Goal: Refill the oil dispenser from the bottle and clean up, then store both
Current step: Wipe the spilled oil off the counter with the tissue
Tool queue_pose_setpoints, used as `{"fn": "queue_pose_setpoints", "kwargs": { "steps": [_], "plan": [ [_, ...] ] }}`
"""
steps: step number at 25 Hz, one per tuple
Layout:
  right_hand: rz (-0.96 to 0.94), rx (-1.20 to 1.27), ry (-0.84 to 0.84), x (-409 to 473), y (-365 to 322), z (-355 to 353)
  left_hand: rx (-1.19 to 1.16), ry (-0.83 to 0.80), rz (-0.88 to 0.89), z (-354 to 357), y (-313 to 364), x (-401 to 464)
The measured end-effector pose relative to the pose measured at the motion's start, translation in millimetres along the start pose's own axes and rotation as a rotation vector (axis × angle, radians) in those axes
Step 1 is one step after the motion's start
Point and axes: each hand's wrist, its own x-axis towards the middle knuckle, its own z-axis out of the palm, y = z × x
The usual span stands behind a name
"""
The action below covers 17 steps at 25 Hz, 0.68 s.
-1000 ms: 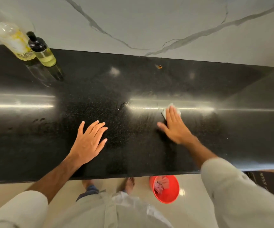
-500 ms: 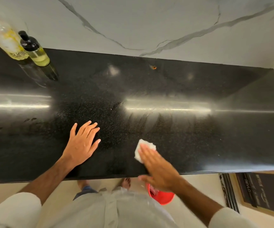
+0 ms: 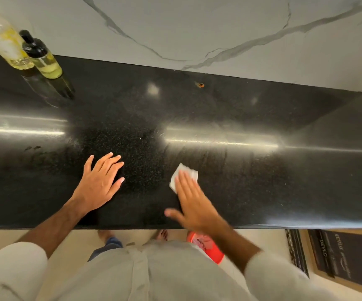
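Pressing white tissue [image 3: 184, 173] flat onto black surface [image 3: 262, 118] under right hand [image 3: 194, 204], fingers straight, grip open, nothing pinched. Resting left hand [image 3: 98, 184] palm-down left of tissue, fingers spread, holding nothing. Standing far left of tissue, against wall: oil dispenser [image 3: 42, 56] touching bottle [image 3: 6, 44].

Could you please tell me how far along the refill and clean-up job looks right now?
Refill looks done: dispenser and bottle stand together by the wall. In hand: right hand presses a white tissue on the countertop; left hand rests flat. Left: finishing wiping, storing both.
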Motion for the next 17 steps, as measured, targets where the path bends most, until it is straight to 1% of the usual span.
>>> {"fn": "queue_pose_setpoints", "kwargs": {
  "steps": [1, 2, 4, 6, 7, 9, 10, 11, 13, 15, 17],
  "plan": [
    [-0.041, -0.003, -0.033, -26, -7, 9, 0.001, 0.004, 0.0, 0, 1, -1],
    [-0.06, -0.019, -0.027, -40, 1, 13, 0.003, 0.005, 0.003, 0, 0, -1],
    [-0.019, -0.052, 0.033, -29, 40, 3, 0.013, -0.006, 0.0, 0, -1, 0],
    [0.129, -0.044, 0.118, 19, 81, -22, 0.024, -0.026, -0.008, -2, 1, 0],
    [0.205, -0.017, 0.133, 50, 99, -41, 0.028, -0.036, -0.013, -1, 1, 0],
    [0.309, 0.041, 0.127, 104, 115, -73, 0.028, -0.056, -0.017, -3, 2, 1],
    [0.327, 0.057, 0.13, 123, 110, -80, 0.03, -0.06, -0.019, -4, 2, 2],
    [0.302, 0.065, 0.134, 136, 96, -80, 0.031, -0.067, -0.023, -4, 2, 2],
    [0.12, 0.034, 0.127, 136, 45, -60, 0.027, -0.088, -0.036, -5, 2, 1],
    [-0.094, -0.033, 0.067, 102, -8, -26, 0.028, -0.088, -0.043, -5, 3, 1],
    [-0.219, -0.062, 0.013, 71, -26, -7, 0.033, -0.094, -0.041, -4, 3, 1]
  ]
}}
